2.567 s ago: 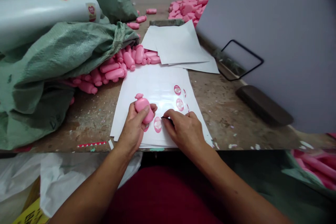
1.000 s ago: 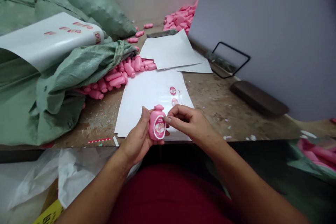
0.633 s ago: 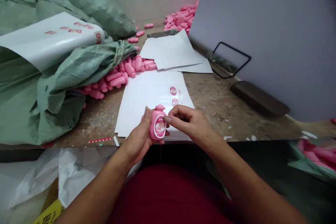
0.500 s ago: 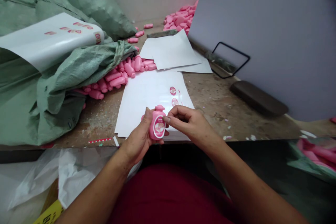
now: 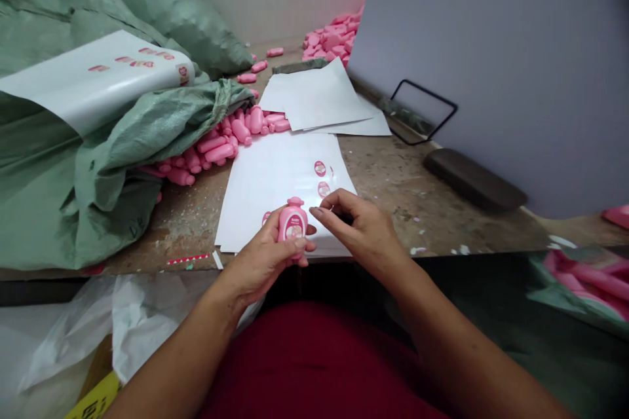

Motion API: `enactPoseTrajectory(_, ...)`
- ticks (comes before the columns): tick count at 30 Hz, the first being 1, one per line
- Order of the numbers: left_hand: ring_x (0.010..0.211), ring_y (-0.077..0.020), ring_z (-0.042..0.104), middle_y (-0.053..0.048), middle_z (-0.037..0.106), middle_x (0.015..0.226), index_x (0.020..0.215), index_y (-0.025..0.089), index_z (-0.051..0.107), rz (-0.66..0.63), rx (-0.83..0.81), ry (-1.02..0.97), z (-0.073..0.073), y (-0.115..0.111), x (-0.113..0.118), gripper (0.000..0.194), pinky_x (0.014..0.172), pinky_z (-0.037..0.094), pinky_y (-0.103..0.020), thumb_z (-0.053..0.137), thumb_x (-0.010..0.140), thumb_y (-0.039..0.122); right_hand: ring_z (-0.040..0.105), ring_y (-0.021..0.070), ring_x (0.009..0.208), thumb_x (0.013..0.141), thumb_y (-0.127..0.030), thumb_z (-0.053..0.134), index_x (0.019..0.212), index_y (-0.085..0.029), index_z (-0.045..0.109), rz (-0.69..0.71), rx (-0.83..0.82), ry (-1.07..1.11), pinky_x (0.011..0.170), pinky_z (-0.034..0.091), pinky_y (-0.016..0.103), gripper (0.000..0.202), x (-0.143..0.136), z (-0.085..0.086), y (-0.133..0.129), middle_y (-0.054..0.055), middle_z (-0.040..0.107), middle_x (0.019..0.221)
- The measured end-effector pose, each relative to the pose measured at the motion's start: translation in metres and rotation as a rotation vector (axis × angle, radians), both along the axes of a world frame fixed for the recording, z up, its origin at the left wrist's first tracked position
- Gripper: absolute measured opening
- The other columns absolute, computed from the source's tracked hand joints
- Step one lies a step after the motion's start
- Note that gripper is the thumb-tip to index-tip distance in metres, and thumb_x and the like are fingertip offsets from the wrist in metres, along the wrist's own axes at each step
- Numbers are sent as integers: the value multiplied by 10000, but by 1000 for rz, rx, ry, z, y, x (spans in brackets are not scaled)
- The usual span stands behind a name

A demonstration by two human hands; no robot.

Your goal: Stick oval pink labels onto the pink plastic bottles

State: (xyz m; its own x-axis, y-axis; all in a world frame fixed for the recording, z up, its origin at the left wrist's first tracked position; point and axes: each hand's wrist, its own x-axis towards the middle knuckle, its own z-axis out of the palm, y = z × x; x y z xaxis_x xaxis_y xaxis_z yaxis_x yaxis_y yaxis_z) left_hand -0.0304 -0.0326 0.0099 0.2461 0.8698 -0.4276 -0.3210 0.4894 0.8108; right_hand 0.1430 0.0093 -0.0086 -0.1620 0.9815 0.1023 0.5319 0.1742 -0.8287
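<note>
Nearest is dark red clothing (image 5: 314,360), between the person's two forearms. Low on the left, below the tabletop, hang crumpled white plastic bags (image 5: 142,321), with a yellow printed piece (image 5: 95,399) close by. Low on the right, an open sack (image 5: 580,285) holds pink items.

At the table's near edge, the left hand (image 5: 265,252) grips a pink bottle (image 5: 295,226), thumb across the lower part of its oval label (image 5: 295,230), fingers behind it. The bottle is held neck away from the person, over the near end of a stack of white sheets (image 5: 265,177). Just to its right, the right hand (image 5: 318,206) is curled, thumb and forefinger tips close together and apart from the bottle; a dark patch inside the fingers may be a small tool or only shadow, so I cannot tell whether it grips anything.

A red patterned strip (image 5: 188,259) lies on the table (image 5: 393,209) left of the stack. Oval stickers (image 5: 320,169) show on the top sheet's right side. Farther left, pink bottles (image 5: 216,150) heap at the mouth of a green sack (image 5: 98,190), which bears a curled sticker sheet (image 5: 113,85). Right of the stack sits a dark rounded block (image 5: 474,180). Beyond are loose white sheets (image 5: 319,95) and, farthest, a pink pile (image 5: 331,39).
</note>
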Motion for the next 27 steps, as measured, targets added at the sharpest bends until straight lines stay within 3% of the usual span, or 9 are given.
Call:
enactPoseTrajectory(4,965,-149,646,-38,625,1114,1364,271,494,-32,-25,-11,0,-8,-16,796,807,470,-251,813,657,93,477,151,610,842,-491,608,759,-230,595,47,-38,82,612,361,297,274,-1,-6,-1,-23,546,647)
enactPoseTrajectory(7,950,-160,650,-42,651,1125,1334,254,539,-77,-31,115,0,-25,-55,730,809,472,-265,830,669,183,482,162,613,820,-542,608,745,-234,598,43,-60,83,610,371,306,317,1,-8,-1,-18,541,643)
enactPoseTrajectory(10,1034,-220,647,-67,668,1187,1340,250,561,-89,26,513,7,-47,-110,648,872,497,-325,793,743,348,495,175,592,801,-634,594,736,-241,610,20,-69,56,583,375,311,399,5,-13,2,-8,560,631)
enactPoseTrajectory(13,1191,-285,615,-111,651,1301,1306,217,611,-18,253,1141,14,-48,-155,513,1017,483,-411,683,827,388,516,190,569,787,-702,566,732,-249,625,15,-49,5,555,381,316,460,5,-21,8,1,585,615)
enactPoseTrajectory(16,1312,-310,544,-156,595,1397,1316,172,619,73,447,1521,9,-11,-181,455,1131,407,-471,552,872,245,554,202,552,791,-702,548,744,-256,643,44,-14,-59,548,398,319,458,0,-26,11,8,620,614)
enactPoseTrajectory(19,1374,-283,495,-135,537,1490,1319,185,628,70,488,1604,-6,47,-198,542,1171,365,-452,455,821,58,586,206,542,835,-644,534,767,-260,654,117,3,-106,547,404,316,408,-11,-26,8,13,657,620)
enactPoseTrajectory(22,1412,-305,445,-126,536,1500,1267,185,648,46,503,1646,-22,93,-209,537,1179,328,-501,428,803,26,611,213,589,882,-537,532,794,-258,663,207,29,-150,576,409,315,321,-26,-23,1,22,694,658)
enactPoseTrajectory(24,1434,-325,404,-139,539,1493,1253,177,640,40,523,1663,-28,110,-213,503,1196,260,-545,414,824,44,615,214,624,907,-466,528,820,-254,671,266,38,-187,599,406,315,271,-36,-23,-1,26,704,680)
enactPoseTrajectory(27,1410,-347,411,-160,572,1440,1236,171,626,22,545,1662,-32,116,-213,474,1192,230,-552,446,809,69,620,198,647,926,-404,536,836,-248,667,314,-1,-212,603,396,299,223,-41,-26,3,23,708,722)
